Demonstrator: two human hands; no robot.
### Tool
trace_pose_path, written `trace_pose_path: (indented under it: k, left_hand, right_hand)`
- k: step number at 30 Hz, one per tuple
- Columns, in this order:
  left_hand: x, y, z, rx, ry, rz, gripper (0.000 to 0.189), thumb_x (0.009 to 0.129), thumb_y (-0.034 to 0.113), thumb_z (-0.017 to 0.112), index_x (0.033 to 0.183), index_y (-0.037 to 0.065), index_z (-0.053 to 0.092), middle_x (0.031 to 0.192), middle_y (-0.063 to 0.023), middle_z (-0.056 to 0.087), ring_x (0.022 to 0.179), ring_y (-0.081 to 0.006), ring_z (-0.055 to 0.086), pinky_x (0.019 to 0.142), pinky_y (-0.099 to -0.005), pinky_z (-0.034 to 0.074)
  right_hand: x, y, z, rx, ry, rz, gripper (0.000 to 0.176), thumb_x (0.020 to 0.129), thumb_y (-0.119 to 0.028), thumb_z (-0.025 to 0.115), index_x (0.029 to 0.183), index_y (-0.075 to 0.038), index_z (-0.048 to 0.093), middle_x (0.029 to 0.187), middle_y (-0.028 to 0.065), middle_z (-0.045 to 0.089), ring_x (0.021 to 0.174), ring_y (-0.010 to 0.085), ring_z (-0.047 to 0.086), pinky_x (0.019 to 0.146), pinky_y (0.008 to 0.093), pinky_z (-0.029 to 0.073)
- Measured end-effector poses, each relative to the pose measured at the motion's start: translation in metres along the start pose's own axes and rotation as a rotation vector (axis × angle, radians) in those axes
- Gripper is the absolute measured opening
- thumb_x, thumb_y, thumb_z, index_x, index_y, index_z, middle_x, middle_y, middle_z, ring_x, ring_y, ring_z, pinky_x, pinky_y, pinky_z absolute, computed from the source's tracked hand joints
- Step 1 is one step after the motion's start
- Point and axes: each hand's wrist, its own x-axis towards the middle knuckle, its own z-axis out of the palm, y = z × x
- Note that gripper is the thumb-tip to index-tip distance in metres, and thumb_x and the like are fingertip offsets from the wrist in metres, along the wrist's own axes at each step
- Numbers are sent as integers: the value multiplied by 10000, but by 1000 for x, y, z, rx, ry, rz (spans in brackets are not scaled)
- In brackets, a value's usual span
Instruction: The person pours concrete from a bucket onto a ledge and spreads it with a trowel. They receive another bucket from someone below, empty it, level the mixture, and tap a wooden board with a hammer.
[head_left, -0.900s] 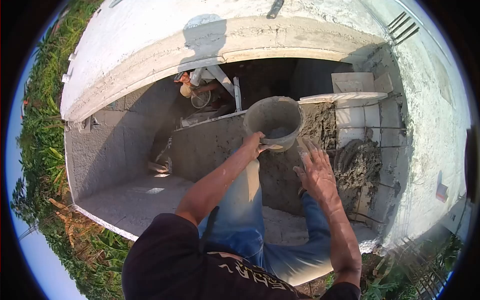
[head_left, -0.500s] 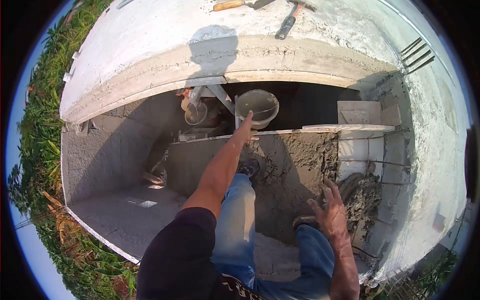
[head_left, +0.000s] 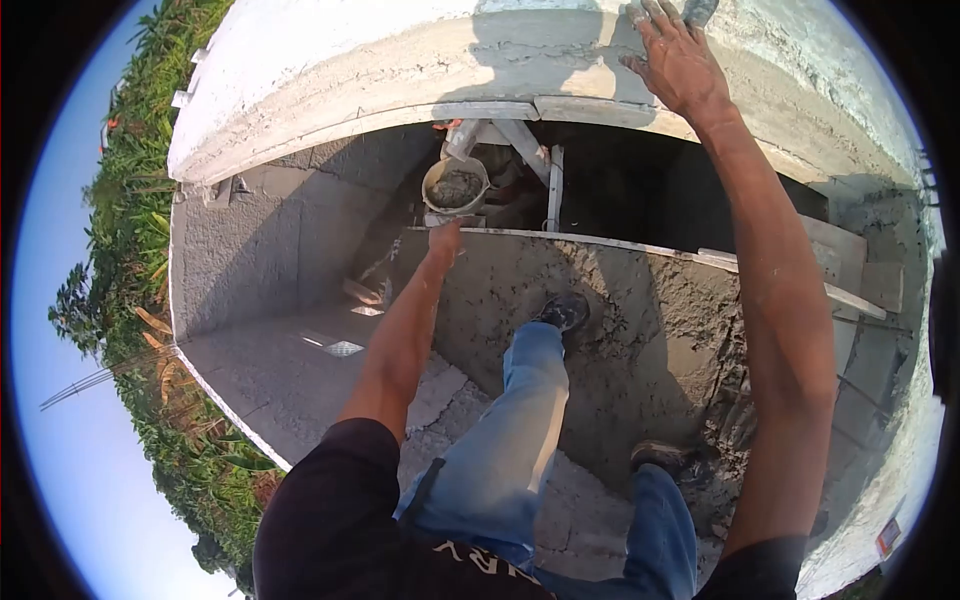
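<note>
My left hand [head_left: 445, 238] reaches down to the edge of the board along the stair opening, just below a bucket of wet mortar [head_left: 455, 187]; its fingers are foreshortened and hidden. My right hand [head_left: 680, 62] lies with fingers spread on the pale concrete ledge [head_left: 400, 90] at the top. Beside its fingertips shows the dark handle of a hammer [head_left: 700, 12], cut off by the frame edge. Fresh mortar [head_left: 640, 300] covers the sloped surface under my shoes [head_left: 566, 312].
Upright wooden props [head_left: 525, 150] stand in the dark opening. Boards [head_left: 840, 255] sit at the right, with thin rebar [head_left: 862, 390] below them. A rough grey wall [head_left: 235, 240] bounds the left side, and plants [head_left: 150, 300] grow beyond it.
My left hand has let go of the empty bucket, which is out of sight, and moved left to the mortar bucket. My right hand has risen onto the ledge. The view has shifted.
</note>
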Motion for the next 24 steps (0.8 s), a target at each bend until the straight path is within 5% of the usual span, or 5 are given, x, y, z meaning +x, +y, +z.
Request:
trace_pose_path:
  k: [2,4,18,22,24]
  left_hand:
    - [11,-3,-2,76,44,126,686,810,318,697,1272,-108,421,1149,-254,572,1062,-403,570,901,-478,458]
    - [1,-2,-7,644,269,635,673,771,300,722,1227,-110,444,1177,-267,547,1104,-415,542,944,-438,448]
    - [35,-37,40,1573,214,881,436,809,393,676,1071,71,542,1136,-93,587,1083,-242,556,893,-397,457]
    - [10,-23,27,1480,220,1044,391,860,363,608,1080,46,542,1055,-140,620,1006,-312,602,850,-440,481]
    - [-8,-2,17,947,161,602,398,892,329,547,1101,-10,545,948,-214,647,906,-409,623,804,-494,481]
  right_hand:
    - [2,9,-12,-51,95,-23,539,902,-380,539,1271,9,492,1318,185,496,1263,330,418,1077,474,301]
    - [8,11,-20,-104,66,1,538,901,-378,541,1271,8,491,1309,181,502,1256,324,426,1072,473,309]
    - [20,-13,-58,-252,34,90,530,892,-358,563,1277,-2,483,1266,154,533,1230,280,460,1046,464,348]
    - [24,-21,-51,-195,48,107,520,889,-317,557,1318,-35,467,1331,138,497,1290,264,407,1081,459,303]
    - [29,-28,-49,-151,51,122,521,888,-296,554,1338,-52,459,1363,129,479,1320,256,380,1098,457,281]
